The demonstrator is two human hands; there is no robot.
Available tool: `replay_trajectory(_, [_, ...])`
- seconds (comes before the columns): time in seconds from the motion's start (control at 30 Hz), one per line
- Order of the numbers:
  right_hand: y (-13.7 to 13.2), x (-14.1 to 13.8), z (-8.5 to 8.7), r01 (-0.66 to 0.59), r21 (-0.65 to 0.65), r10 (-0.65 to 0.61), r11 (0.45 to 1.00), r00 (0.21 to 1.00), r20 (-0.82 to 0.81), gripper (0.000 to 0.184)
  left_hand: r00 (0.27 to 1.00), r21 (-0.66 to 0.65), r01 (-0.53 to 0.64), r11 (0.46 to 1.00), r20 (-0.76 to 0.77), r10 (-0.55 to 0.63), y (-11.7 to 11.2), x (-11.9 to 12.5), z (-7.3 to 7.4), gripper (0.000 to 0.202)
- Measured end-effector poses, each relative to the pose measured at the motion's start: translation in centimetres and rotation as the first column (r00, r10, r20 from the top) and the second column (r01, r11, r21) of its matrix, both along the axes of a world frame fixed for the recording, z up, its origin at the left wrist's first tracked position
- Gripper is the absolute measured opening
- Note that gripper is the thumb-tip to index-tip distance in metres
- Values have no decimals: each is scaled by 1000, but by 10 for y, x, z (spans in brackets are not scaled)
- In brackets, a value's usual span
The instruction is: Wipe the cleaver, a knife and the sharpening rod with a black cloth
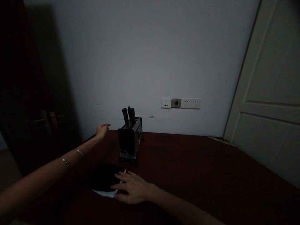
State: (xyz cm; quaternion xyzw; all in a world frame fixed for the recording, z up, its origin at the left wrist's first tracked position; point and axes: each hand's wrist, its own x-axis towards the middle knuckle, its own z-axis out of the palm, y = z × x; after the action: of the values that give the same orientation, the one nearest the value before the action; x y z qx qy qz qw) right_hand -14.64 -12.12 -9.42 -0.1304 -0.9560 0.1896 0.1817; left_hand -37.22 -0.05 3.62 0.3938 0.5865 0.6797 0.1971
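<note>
A knife block [127, 143] with a black end and shiny side stands upright on the dark red table. Several black-handled knives [130, 116] stick up out of its top. My left hand [102, 130] is raised to the left of the block, apart from it, with fingers pointing right and nothing visible in them. Closer to me, my right hand [133, 187] lies with spread fingers over the right edge of a flat black thing with a white border [105, 179]. In the dim light I cannot tell whether that is cloth or something else.
The dark red table [182, 162] runs back to a pale wall [150, 56] with a row of sockets and switches [181, 103]. A white panelled door [269, 87] is at the right. On the left is a dark door with a handle [53, 119]. A flat strip [220, 140] lies along the table's far right edge.
</note>
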Motion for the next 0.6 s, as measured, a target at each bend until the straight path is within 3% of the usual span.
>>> replay_trajectory(0.1, [-1, 2, -4, 56, 63, -60, 996, 996, 71, 45, 998, -5, 24, 1000, 57, -24, 0, -5, 18, 12])
replay_trajectory(0.17, [-1, 8, -6, 79, 78, -84, 994, 994, 66, 44, 997, 70, 22, 997, 79, -27, -4, -2, 34, 13])
replay_trajectory(0.37, [-6, 27, -6, 104, 66, -106, 992, 994, 36, 41, 989, 326, -6, 945, 141, -42, -25, 19, 100, 18])
replay_trajectory(0.5, [-7, 35, -4, 94, 25, -92, 995, 993, -74, 47, 992, 497, -8, 868, 113, -55, -52, 44, 134, 20])
replay_trajectory(0.57, [-4, 40, -2, 143, 8, -140, 990, 978, -153, 48, 994, 583, 26, 812, 68, -82, -71, 68, 141, 20])
replay_trajectory(0.6, [0, 44, -2, 196, -4, -193, 981, 964, -185, 46, 989, 656, 95, 748, 23, -146, -82, 83, 140, 20])
